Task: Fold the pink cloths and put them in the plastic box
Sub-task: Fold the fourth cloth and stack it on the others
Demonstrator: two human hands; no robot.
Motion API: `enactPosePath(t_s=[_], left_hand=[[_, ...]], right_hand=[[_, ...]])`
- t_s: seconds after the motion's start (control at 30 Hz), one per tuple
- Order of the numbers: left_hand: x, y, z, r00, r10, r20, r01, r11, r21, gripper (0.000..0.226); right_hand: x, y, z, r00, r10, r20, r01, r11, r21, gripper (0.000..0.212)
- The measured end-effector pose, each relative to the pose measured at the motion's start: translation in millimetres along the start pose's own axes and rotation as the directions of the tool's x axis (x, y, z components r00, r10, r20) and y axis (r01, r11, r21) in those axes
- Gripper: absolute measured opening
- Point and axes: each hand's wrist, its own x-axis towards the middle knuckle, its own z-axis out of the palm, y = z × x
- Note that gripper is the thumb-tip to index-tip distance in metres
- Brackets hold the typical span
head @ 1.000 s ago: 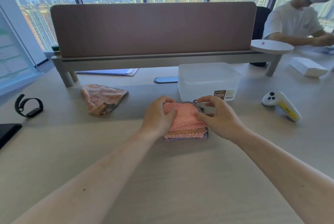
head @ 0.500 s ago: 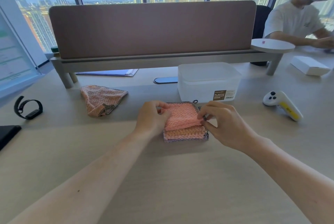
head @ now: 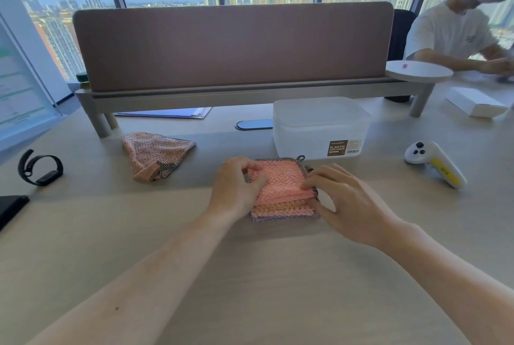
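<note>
A folded pink cloth with dark edging lies on the desk just in front of the plastic box. My left hand grips its left edge, thumb on top. Its right edge is pinched by my right hand, and the top layers are raised a little off the bottom layers. The translucent box is lidless and looks empty. A second pink cloth lies crumpled and untouched farther left on the desk.
A white and yellow controller lies right of the box. A black wristband and a dark flat object sit at the left. A desk divider stands behind the box. Another person sits at the far right.
Both hands went from pressing flat on the folded cloth to gripping its left and right edges, and the top layers have lifted slightly.
</note>
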Motion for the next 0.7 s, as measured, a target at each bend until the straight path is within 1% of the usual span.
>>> enactPosePath(t_s=[0.07,0.2,0.3,0.37,0.4,0.43,0.47,0.5,0.53,0.57,0.6,0.63,0.67,0.7], left_hand=[[2,1,-2,1.0,0.01,-0.002,-0.01,1.0,-0.002,0.021],[0,6,-3,0.997,0.074,-0.028,-0.074,0.997,-0.006,0.021],[-3,3,0,0.994,0.108,0.01,-0.108,0.991,0.078,0.02],[-3,2,0,0.99,0.14,0.01,-0.14,0.982,0.127,0.021],[-3,4,-1,0.984,0.175,-0.01,-0.172,0.975,0.142,0.023],[-3,7,-2,0.975,0.221,-0.016,-0.216,0.964,0.155,0.028],[-4,11,-1,0.963,0.271,0.01,-0.268,0.946,0.181,0.036],[-6,14,1,0.944,0.32,0.078,-0.329,0.916,0.23,0.046],[-7,15,5,0.921,0.347,0.18,-0.387,0.871,0.301,0.056],[-10,16,9,0.899,0.33,0.289,-0.423,0.825,0.376,0.064],[-12,14,14,0.885,0.261,0.386,-0.423,0.796,0.432,0.069],[-15,11,17,0.878,0.171,0.448,-0.393,0.793,0.466,0.073],[-15,6,19,0.875,0.109,0.471,-0.356,0.803,0.477,0.072],[-14,2,20,0.88,0.079,0.469,-0.328,0.814,0.479,0.069]], right_hand=[[-1,3,1,0.998,-0.055,-0.043,0.053,0.998,-0.031,0.012],[-5,3,1,0.99,-0.095,-0.107,0.083,0.991,-0.109,0.018],[-12,3,6,0.994,-0.095,-0.057,0.087,0.987,-0.136,0.026],[-14,2,4,0.998,-0.061,-0.025,0.057,0.991,-0.123,0.025],[-11,0,1,1.0,-0.019,-0.022,0.016,0.992,-0.124,0.028],[-4,-5,-2,0.999,0.033,-0.017,-0.035,0.99,-0.134,0.035],[6,-11,-4,0.996,0.086,-0.003,-0.085,0.986,-0.147,0.045],[18,-18,-3,0.99,0.139,0.027,-0.133,0.98,-0.149,0.054],[30,-25,1,0.98,0.182,0.079,-0.171,0.976,-0.132,0.06],[40,-29,9,0.963,0.216,0.158,-0.199,0.973,-0.115,0.065],[46,-32,19,0.936,0.246,0.252,-0.225,0.968,-0.111,0.069],[47,-32,29,0.896,0.282,0.343,-0.259,0.959,-0.113,0.073],[46,-30,37,0.854,0.323,0.407,-0.304,0.946,-0.112,0.075],[43,-26,42,0.823,0.358,0.44,-0.348,0.931,-0.108,0.075]])
